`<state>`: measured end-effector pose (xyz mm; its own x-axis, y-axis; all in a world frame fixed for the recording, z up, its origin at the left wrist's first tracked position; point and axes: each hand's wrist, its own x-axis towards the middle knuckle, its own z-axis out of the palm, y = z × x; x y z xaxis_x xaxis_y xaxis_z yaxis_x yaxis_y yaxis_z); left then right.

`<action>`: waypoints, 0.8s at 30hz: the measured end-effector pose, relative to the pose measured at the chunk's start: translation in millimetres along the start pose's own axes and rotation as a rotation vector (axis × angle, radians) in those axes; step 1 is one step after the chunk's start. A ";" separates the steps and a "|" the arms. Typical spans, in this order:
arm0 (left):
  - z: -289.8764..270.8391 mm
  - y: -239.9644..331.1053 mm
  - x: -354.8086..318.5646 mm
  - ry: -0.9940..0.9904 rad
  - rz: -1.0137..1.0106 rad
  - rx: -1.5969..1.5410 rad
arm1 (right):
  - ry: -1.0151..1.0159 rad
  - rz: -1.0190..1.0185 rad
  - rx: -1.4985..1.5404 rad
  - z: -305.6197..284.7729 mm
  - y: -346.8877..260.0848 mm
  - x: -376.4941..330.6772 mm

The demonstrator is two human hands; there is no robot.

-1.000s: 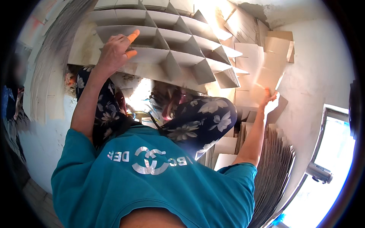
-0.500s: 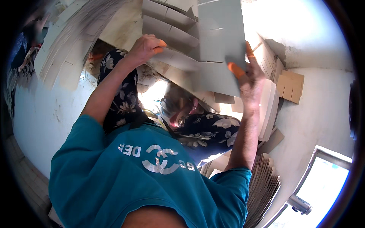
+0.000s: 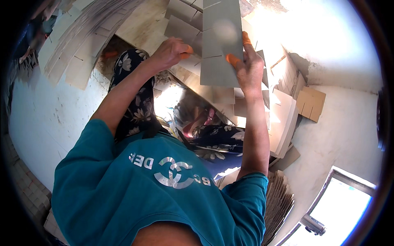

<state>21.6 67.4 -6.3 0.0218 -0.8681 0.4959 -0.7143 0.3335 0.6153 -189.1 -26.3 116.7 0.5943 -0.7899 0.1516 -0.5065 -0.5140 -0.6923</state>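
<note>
A long grey cardboard strip (image 3: 217, 69) with slots cut across it stands in front of me, its far end out of the picture. My right hand (image 3: 250, 73) grips its right edge between thumb and fingers, which wear orange finger covers. Behind and left of it, several slotted cardboard strips (image 3: 180, 30) stand in a row, partly hidden by the long strip. My left hand (image 3: 170, 53), also with orange covers, is closed in a pinch beside the nearest of these strips. What lies between its fingertips cannot be made out.
A fanned pile of slotted cardboard sheets (image 3: 82, 45) lies at the far left. To the right are pale stacked cardboard (image 3: 283, 127), a brown slotted piece (image 3: 311, 103) by the wall and a lower cardboard stack (image 3: 279, 205). My knees are under the work surface's edge.
My right hand has moved left and away from me with the long strip, which tilts less. My left hand has shifted slightly right, still pinched.
</note>
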 end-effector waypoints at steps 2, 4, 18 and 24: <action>-1.1 2.1 1.7 -0.012 -0.029 -0.002 | 0.034 -0.101 0.019 5.7 10.5 5.0; -2.5 5.1 2.1 -0.014 -0.067 -0.001 | 0.029 -0.139 0.027 8.9 7.3 8.1; 1.0 0.0 6.0 0.034 -0.041 -0.036 | -0.069 -0.080 -0.084 16.5 -6.8 8.0; -0.6 1.7 7.3 0.020 -0.066 -0.033 | -0.103 -0.114 -0.045 25.7 -7.3 9.9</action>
<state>20.9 61.8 -1.2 0.0829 -0.8812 0.4655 -0.6875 0.2876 0.6668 -163.5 -21.8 105.2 0.7095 -0.6880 0.1526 -0.4582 -0.6148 -0.6419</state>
